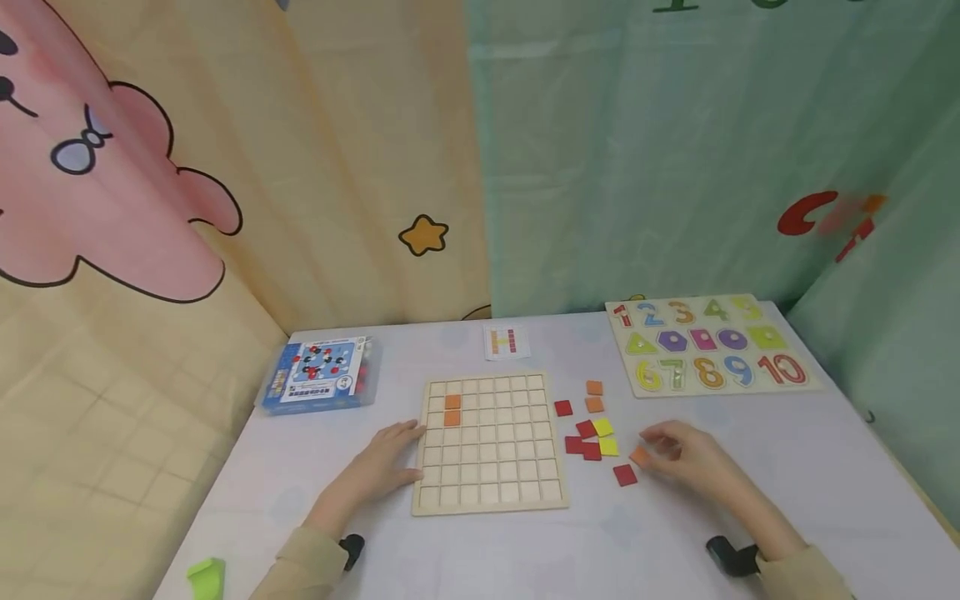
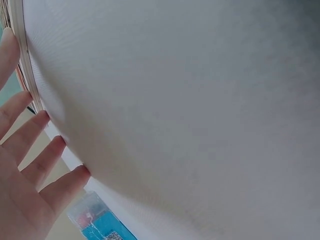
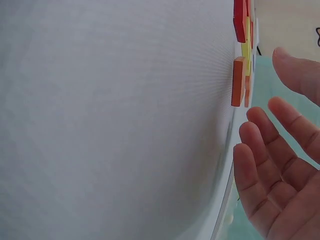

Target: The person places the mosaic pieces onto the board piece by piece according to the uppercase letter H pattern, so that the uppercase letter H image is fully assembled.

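A wooden grid board [image 1: 491, 510] lies on the table with two orange square tiles [image 1: 452, 410] in its upper left cells. My left hand [image 1: 384, 462] is at the board's left edge, fingers spread and fingertips on the table in the left wrist view, thumb against the board's side [image 2: 22, 45]. To the right of the board my right hand [image 1: 686, 454] hovers with loosely bent fingers by a loose orange tile [image 3: 238, 82]. In the right wrist view thumb and fingers stand apart from that tile. Several red tiles [image 1: 625, 475], two yellow tiles [image 1: 603, 427] and two more orange tiles [image 1: 595, 388] lie nearby.
A small pattern card [image 1: 507, 342] lies behind the board. At the back left is a blue boxed set [image 1: 318, 375]. A wooden number and shape puzzle [image 1: 705, 346] occupies the back right. Something light green [image 1: 206, 577] sits at the front left. Curtains hang behind the table.
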The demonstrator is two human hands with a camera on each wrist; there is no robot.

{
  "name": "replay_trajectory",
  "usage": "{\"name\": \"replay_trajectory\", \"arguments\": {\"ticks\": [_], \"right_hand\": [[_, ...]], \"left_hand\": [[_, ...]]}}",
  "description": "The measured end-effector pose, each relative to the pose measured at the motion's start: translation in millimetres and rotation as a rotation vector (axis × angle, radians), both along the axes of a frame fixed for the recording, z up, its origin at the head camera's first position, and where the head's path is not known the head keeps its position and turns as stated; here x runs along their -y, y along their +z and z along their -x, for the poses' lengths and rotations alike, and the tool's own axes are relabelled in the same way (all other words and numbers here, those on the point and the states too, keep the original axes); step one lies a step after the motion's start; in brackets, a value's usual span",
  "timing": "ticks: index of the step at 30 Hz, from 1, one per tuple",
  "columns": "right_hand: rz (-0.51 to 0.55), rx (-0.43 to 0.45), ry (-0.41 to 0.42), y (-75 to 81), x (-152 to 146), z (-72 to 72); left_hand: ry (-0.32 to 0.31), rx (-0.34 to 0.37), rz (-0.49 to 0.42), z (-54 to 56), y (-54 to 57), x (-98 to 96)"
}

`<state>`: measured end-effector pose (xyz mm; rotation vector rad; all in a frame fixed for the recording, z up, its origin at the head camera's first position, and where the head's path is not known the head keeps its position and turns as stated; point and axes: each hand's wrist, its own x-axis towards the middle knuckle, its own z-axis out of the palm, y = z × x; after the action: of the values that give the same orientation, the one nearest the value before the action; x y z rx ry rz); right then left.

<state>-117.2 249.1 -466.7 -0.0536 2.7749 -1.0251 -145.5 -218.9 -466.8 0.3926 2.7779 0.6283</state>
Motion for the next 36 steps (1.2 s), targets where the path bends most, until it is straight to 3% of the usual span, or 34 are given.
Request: {"name": "replay_trajectory", "arguments": {"ticks": [8, 18, 26, 36], "right_hand": [[-0.032, 0.033, -0.022, -5.9, 2.9, 5.9], [-0.102, 0.031, 0.037, -6.4, 9.8, 11.7], [-0.074, 0.076, -0.014, -8.3, 10.7, 10.7], [-0.081, 0.071, -0.005, -7.3, 16.3, 12.7]], "left_hand": [[0.009, 0.005, -0.008, -1.0, 3.6, -2.4], [0.011, 0.007, 0.001, 1.1, -0.2, -1.6], [0.019, 0.028, 0.000, -1.3, 0.5, -1.7], [0.021, 0.032, 0.021, 0.5, 1.3, -2.0]]}}
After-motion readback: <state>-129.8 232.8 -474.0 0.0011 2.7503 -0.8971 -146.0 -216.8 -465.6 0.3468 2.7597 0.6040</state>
